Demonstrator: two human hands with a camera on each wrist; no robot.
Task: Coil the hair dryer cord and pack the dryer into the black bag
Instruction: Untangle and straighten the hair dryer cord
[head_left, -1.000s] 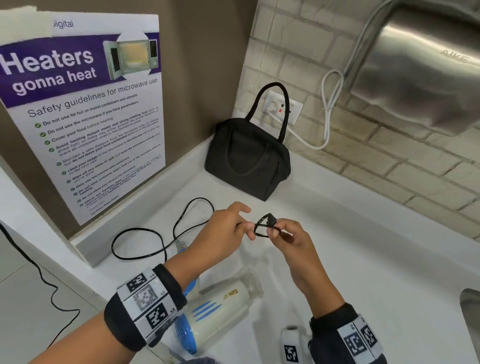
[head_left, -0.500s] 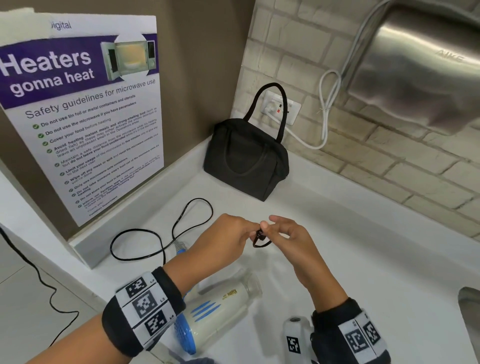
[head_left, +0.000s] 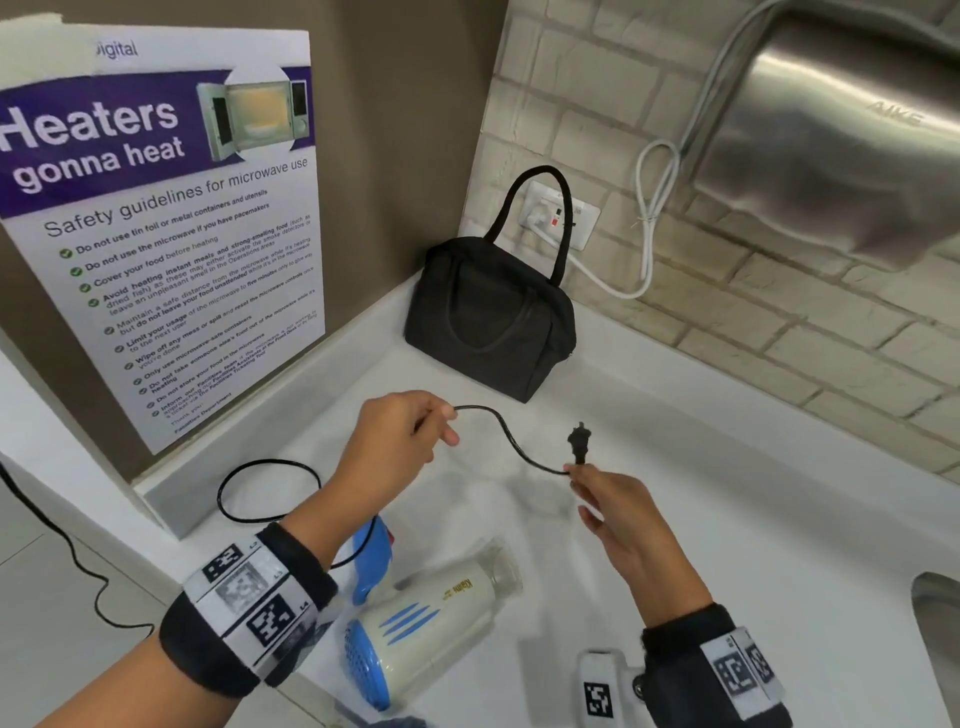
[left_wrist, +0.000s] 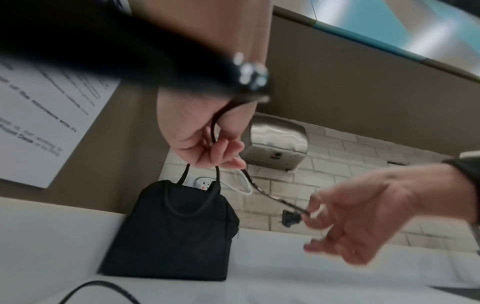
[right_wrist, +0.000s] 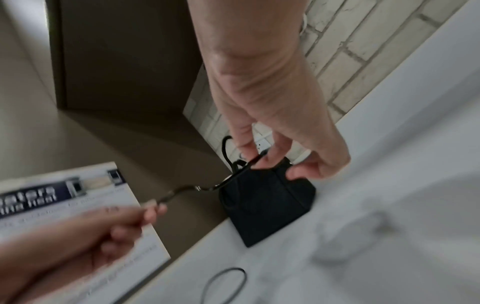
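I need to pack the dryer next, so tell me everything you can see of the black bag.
The black bag is soft, dark fabric, boxy with rounded top corners. One looped handle stands upright; another lies flat against its front. It stands on the white counter in the corner, in front of the wall socket. It appears closed. Neither hand touches it.

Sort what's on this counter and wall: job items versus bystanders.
Job: hair dryer, its cord with plug, black bag.
Bystanders: microwave poster, hand dryer, white cable, wall socket.
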